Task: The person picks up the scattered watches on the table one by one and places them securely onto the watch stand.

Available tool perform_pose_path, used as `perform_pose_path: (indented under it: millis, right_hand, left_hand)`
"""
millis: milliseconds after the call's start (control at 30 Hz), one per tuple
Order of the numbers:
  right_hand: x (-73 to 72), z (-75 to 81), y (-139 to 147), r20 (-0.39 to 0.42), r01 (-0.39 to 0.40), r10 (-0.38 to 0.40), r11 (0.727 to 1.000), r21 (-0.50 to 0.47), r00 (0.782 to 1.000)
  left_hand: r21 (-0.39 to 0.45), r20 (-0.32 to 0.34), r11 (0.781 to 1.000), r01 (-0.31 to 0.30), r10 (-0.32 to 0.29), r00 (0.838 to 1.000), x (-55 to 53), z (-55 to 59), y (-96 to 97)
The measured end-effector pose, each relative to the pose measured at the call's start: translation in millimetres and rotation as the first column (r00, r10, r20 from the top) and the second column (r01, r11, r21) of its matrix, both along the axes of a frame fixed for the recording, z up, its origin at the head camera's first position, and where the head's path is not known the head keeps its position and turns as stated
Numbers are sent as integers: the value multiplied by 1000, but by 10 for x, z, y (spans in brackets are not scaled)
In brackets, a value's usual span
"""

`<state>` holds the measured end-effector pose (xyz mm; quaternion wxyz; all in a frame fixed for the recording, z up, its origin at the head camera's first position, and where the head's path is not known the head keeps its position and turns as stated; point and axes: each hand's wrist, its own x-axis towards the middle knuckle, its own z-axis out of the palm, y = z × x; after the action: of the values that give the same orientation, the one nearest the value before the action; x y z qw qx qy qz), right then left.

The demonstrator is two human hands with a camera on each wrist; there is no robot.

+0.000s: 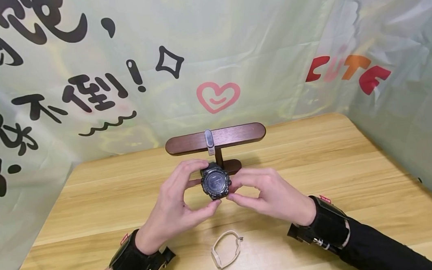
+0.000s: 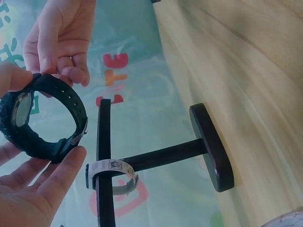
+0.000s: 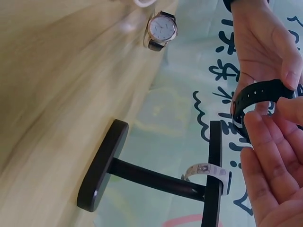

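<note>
A black digital watch (image 1: 216,182) with its strap closed into a loop is held up in front of the stand, its face toward the head camera. My left hand (image 1: 173,202) grips it from the left, thumb below and fingers above in the head view. From the other side my right hand (image 1: 268,189) pinches the watch's right edge between thumb and fingertips. The left wrist view shows the strap holes (image 2: 71,97) and the loop side-on. Behind it, a fitness band (image 1: 209,140) with a dark screen and pale strap hangs round the bar of a dark wooden watch stand (image 1: 241,134).
A cream watch (image 1: 227,248) lies on the wooden table (image 1: 312,162) between my forearms. A white-faced watch with a dark strap (image 3: 162,28) appears in the right wrist view. A printed cloth backdrop (image 1: 262,47) rises behind the table.
</note>
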<state>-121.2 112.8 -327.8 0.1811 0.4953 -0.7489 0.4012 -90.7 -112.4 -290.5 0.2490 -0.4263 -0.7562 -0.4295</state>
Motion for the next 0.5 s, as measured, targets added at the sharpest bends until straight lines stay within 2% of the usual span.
perform_pose_path:
  millis: [500]
  right_hand:
    - [28, -45, -51, -1, -44, 44, 998, -44, 999]
  left_hand:
    - [13, -3, 999, 39, -39, 999, -12, -12, 1]
